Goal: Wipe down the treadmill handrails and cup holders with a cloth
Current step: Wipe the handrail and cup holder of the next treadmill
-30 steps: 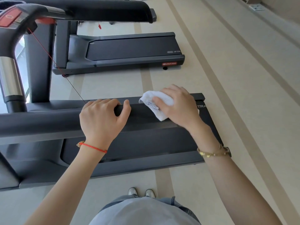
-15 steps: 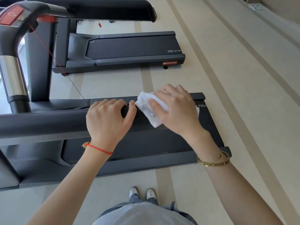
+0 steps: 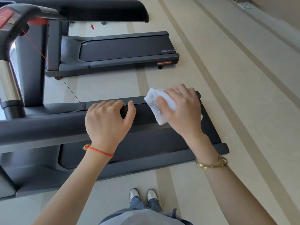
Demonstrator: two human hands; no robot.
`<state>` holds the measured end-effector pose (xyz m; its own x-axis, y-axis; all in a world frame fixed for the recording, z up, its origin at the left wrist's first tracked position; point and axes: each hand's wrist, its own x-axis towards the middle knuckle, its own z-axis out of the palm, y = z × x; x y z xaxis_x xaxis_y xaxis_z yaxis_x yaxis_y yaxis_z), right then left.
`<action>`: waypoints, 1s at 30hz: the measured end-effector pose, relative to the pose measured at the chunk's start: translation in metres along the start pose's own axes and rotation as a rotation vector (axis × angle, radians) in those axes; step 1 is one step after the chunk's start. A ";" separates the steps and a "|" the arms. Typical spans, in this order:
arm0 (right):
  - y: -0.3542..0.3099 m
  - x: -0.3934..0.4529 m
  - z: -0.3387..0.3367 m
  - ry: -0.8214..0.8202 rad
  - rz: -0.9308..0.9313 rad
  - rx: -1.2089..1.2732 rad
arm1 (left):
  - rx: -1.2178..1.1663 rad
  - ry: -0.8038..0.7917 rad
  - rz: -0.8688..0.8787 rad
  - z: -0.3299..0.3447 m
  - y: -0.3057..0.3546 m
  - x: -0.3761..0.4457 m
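Note:
A dark grey treadmill handrail point(image 3: 42, 127) runs from the left edge to the middle of the head view. My left hand point(image 3: 108, 122) grips the rail near its free end, fingers curled over the top. Just to the right, my right hand point(image 3: 181, 109) holds a crumpled white cloth point(image 3: 160, 103) with a small label against the rail's end. The cloth bulges out from under the palm on its left side. No cup holder is in view.
The treadmill deck point(image 3: 146, 151) lies below the rail. Its console with a red panel point(image 3: 8, 18) and a chrome upright point(image 3: 8, 85) stand at the left, with a red safety cord point(image 3: 48, 59) hanging down. A second treadmill point(image 3: 126, 49) sits beyond. My shoes point(image 3: 143, 194) stand on beige floor.
My left hand has slid right along the rail, closer to the cloth. My right hand with the cloth has shifted slightly left and up on the rail's end.

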<state>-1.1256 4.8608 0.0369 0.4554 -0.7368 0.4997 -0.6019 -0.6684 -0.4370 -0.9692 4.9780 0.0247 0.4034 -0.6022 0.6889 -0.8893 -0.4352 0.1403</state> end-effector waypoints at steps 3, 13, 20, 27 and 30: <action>0.006 0.018 0.003 -0.133 0.143 0.122 | 0.004 0.001 -0.008 -0.001 0.000 0.001; 0.019 -0.009 0.004 0.027 0.312 0.368 | 0.029 -0.043 -0.023 -0.003 0.002 0.002; 0.021 -0.026 0.007 0.066 0.284 0.281 | -0.016 -0.181 -0.040 -0.013 0.003 0.006; 0.028 -0.028 0.007 0.049 0.270 0.371 | -0.069 -0.274 -0.094 -0.009 0.013 0.017; 0.037 -0.007 0.001 -0.135 0.369 0.482 | -0.021 -0.248 -0.110 -0.007 0.015 0.014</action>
<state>-1.1503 4.8410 0.0171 0.3715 -0.9134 0.1664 -0.3859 -0.3150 -0.8671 -0.9783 4.9679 0.0414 0.5360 -0.6985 0.4741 -0.8404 -0.4950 0.2208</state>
